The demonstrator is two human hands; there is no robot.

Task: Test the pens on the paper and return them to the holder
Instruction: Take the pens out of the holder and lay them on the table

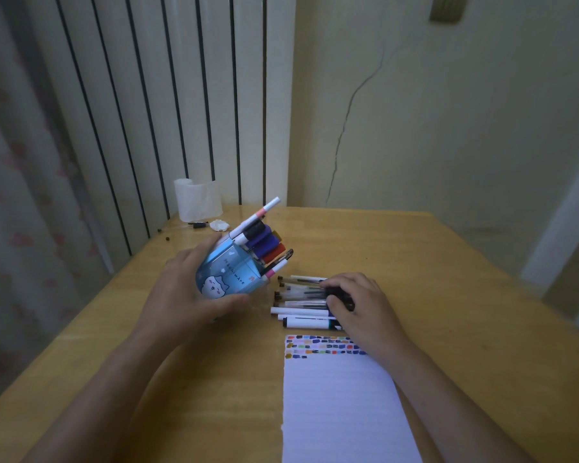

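Observation:
My left hand (184, 292) grips a blue pen holder (228, 275) with a cartoon cat on it, tilted so its mouth faces right. Several markers (264, 243) stick out of the holder, white, purple and red among them. Just right of it, a row of pens (303, 302) lies side by side on the table. My right hand (358, 309) rests on the right ends of these pens, fingers curled over them. A white lined paper (341, 406) lies in front, with rows of coloured test marks (321, 345) along its top edge.
The wooden table (448, 295) runs to walls at the back and right. At the back left corner stand a white tissue roll (198, 198), a crumpled tissue (219, 225) and a thin clear pen (184, 226). A curtain hangs at the left.

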